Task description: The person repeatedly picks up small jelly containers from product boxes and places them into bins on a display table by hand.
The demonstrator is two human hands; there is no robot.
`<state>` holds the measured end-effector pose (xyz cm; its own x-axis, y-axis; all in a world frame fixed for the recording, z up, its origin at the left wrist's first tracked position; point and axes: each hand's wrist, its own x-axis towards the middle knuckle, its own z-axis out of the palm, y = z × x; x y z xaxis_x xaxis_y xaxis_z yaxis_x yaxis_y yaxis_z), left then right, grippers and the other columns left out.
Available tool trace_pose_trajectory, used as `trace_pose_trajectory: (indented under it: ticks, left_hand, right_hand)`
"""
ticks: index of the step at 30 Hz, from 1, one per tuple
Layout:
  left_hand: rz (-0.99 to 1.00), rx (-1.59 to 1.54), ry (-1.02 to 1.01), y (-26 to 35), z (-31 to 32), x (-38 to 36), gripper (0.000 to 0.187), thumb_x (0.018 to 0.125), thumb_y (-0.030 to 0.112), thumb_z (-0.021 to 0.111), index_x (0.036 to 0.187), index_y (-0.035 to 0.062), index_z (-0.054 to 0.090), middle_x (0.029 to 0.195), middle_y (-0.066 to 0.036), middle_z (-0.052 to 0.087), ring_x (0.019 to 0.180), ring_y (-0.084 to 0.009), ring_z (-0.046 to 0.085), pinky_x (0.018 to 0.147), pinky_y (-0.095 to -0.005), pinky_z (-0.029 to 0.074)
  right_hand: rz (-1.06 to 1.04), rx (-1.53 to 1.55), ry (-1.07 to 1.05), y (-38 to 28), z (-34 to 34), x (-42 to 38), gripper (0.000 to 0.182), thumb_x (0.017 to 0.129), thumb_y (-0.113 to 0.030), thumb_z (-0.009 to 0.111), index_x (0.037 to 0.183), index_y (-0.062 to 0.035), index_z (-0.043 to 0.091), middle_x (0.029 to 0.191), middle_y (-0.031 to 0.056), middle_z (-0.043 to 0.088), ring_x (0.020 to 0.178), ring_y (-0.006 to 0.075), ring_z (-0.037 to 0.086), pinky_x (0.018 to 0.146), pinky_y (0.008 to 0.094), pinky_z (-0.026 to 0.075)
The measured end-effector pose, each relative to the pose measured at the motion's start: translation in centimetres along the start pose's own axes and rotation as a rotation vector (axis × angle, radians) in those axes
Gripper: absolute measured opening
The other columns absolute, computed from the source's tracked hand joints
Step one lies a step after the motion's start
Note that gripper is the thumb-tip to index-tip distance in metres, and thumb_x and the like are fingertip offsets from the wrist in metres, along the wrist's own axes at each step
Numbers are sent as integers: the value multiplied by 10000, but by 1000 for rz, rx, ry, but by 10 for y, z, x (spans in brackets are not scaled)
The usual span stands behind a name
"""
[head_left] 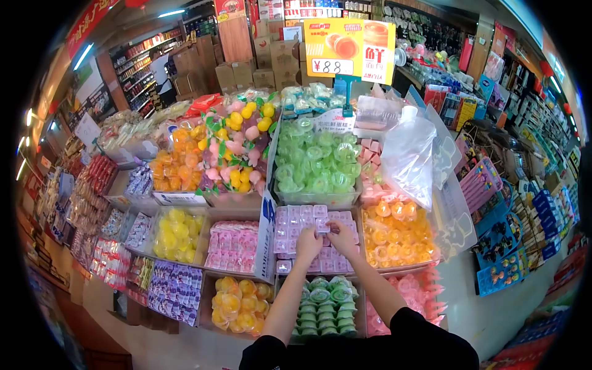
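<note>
Both my hands are over a bin of small square purple packs (296, 217) set out in rows. My left hand (309, 242) has its fingers closed at the left side of one purple pack (322, 224). From the right, my right hand (341, 237) pinches the same pack, which sits slightly above the others. My fingers cover part of it. Behind this bin is a heap of green jelly cups (316, 157). Orange cups (399, 234) fill the bin to the right, and pink packs (233, 246) lie to the left.
A white divider (266, 237) stands left of the purple packs. Clear plastic bags (410, 154) hang at the right. A yellow price sign (349, 49) rises at the back. Nearest me are green-lidded cups (328, 302) and round orange cups (240, 305).
</note>
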<state>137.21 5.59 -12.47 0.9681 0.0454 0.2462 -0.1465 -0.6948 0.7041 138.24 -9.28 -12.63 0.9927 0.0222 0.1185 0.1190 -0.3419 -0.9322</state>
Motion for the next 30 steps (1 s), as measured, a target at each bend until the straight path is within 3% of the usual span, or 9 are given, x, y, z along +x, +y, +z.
trace_pose_trajectory:
  ticks: [3,9,15,18,20,22,25,27,30]
  left_hand:
    - [-23,17,-12,-3,3,11,200,756,177,661,835,2,603,738,-175,619,715,-388,616,648,-491,479]
    - [-121,144,-221,9,-8,24,305,794,257,639,951,-3,615,826,-210,662,815,-400,647,716,-499,504]
    - [-13,204,-59,16,-8,15,399,825,279,635,1102,-6,605,818,-203,665,803,-390,650,712,-486,508]
    - [61,31,22,35,-35,-32,372,847,264,641,1118,12,614,764,-183,657,699,-355,644,635,-449,500]
    - [-112,-75,-159,64,-72,-85,403,870,239,619,1190,-4,596,854,-212,657,783,-356,656,676,-436,507]
    - [-60,-158,-106,59,-80,-149,358,868,238,639,1178,60,630,672,-147,625,573,-302,606,551,-408,472]
    - [-218,-201,-227,55,-99,-234,268,851,238,664,1082,107,694,605,-120,611,535,-235,609,538,-354,476]
    - [-288,-250,-240,51,-109,-273,222,849,227,661,1016,92,717,585,-106,599,514,-223,595,529,-342,469]
    - [-298,-292,-150,36,-108,-307,230,846,196,687,1029,58,715,580,-36,553,522,-94,501,505,-278,416]
  right_hand:
    - [-21,37,15,8,8,12,338,754,-8,655,1090,-48,646,1058,116,674,972,208,657,840,318,538]
    - [-87,-14,37,21,16,22,266,741,30,644,1000,-28,649,970,86,585,855,205,641,782,288,539]
    - [-186,-41,98,23,18,23,351,731,29,680,1067,-44,613,1030,87,505,836,199,621,790,300,549]
    - [-285,-7,137,3,-1,-1,369,752,8,682,1105,-42,584,1083,122,493,900,239,619,795,321,542]
    - [-257,-36,144,-9,-20,-30,344,770,-12,676,1099,-34,576,1086,142,497,916,265,617,794,338,538]
    - [-210,-53,146,6,-31,-69,321,778,-28,670,1085,-27,578,1029,144,523,898,274,620,791,348,538]
    - [-210,-123,142,21,-34,-143,284,787,-70,685,1049,-15,591,903,126,576,878,260,632,794,343,539]
    - [-103,172,64,20,-27,-198,262,803,-113,705,1025,-11,608,919,115,612,873,247,654,793,332,543]
    - [-116,38,-208,-12,-29,-244,240,834,-131,689,1036,-21,623,988,125,633,866,244,675,783,328,549]
